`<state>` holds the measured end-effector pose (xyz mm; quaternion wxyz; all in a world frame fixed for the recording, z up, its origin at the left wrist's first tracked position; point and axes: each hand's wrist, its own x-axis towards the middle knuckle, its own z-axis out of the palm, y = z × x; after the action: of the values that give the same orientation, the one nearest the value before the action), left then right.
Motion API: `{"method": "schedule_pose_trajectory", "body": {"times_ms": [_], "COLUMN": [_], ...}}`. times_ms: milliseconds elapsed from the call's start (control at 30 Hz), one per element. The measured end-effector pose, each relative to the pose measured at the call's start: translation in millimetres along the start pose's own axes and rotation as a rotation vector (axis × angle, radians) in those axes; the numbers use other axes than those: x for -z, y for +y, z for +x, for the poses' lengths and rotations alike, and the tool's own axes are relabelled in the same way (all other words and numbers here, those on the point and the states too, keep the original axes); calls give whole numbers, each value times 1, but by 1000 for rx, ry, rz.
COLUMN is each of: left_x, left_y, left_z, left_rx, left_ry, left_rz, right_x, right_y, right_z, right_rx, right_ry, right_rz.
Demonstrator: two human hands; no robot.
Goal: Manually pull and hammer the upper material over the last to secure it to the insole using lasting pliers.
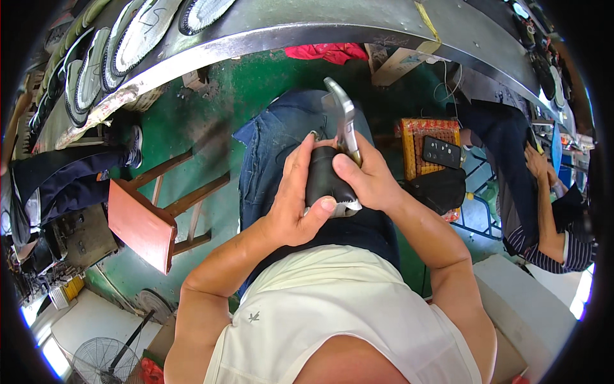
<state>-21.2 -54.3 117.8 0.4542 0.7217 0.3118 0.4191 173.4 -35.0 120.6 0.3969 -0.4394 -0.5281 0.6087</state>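
Observation:
Over my lap, both hands hold a black leather shoe upper (327,176) with a pale, ragged edge at its near end. My left hand (291,192) is closed round its left side, thumb at the near end. My right hand (368,173) is closed at its right side, the thumb pressing on the black leather. A shiny steel hand tool (346,121) with a curved, hooked end sticks up away from me out of my right hand. Its lower part is hidden by the fingers, so its exact kind cannot be made out. The underside of the upper is hidden too.
A metal-edged workbench (256,38) curves across the far side, with several pale shoe soles (144,38) at its left. A wooden stool (144,224) stands left. At right, a phone (441,152) lies on a beaded seat (416,144); co-workers sit on both sides. A fan (105,358) stands lower left.

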Motion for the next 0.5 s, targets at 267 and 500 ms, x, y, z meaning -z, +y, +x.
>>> {"method": "schedule_pose_trajectory", "body": {"times_ms": [267,500], "left_x": [-5,23], "left_y": [-10,-65], "left_z": [1,27], "left_rx": [195,293], "left_ry": [36,-43], "left_rz": [-11,13], "right_x": [5,40], "right_y": [11,15], "right_z": [18,26], "right_rx": [-99,-156], "right_ry": [41,183], "right_rz": [-158,-355]}}
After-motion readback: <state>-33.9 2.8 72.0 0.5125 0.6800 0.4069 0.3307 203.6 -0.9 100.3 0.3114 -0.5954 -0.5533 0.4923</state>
